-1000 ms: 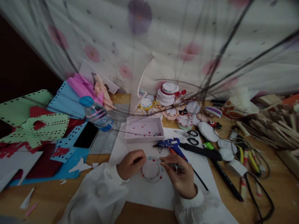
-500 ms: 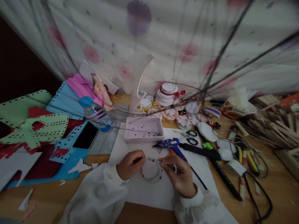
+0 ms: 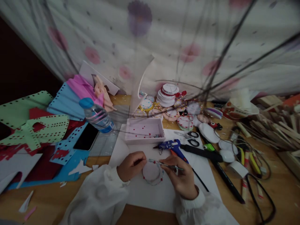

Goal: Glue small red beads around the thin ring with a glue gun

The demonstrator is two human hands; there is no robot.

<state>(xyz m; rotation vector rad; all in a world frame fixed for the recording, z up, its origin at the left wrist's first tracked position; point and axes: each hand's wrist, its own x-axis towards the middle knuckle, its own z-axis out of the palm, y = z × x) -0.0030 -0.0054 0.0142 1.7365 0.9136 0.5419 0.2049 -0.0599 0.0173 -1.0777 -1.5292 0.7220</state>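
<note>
A thin ring dotted with red and pale beads (image 3: 152,182) hangs between my hands above a white paper sheet (image 3: 145,197). At the ring's upper left, my left hand (image 3: 132,165) pinches its edge between thumb and fingers. My right hand (image 3: 179,176) grips slim metal tweezers (image 3: 167,164), their tips reaching left to the ring's top beside a red bead. Just beyond, a shallow pale box (image 3: 144,129) has small red pieces scattered inside. A blue glue gun (image 3: 172,145) lies on the paper behind my right hand.
Scissors (image 3: 191,137) and a black-handled tool (image 3: 201,152) lie right of the box. Decorated discs (image 3: 170,93) are stacked at the back. A water bottle (image 3: 97,115), a phone (image 3: 86,136) and coloured felt (image 3: 39,131) are on the left. Cables (image 3: 257,197) and wooden sticks (image 3: 278,125) fill the right.
Both hands keep nearly the same pose on the ring and tweezers. The view has shifted very slightly; nothing has been taken up or let go.
</note>
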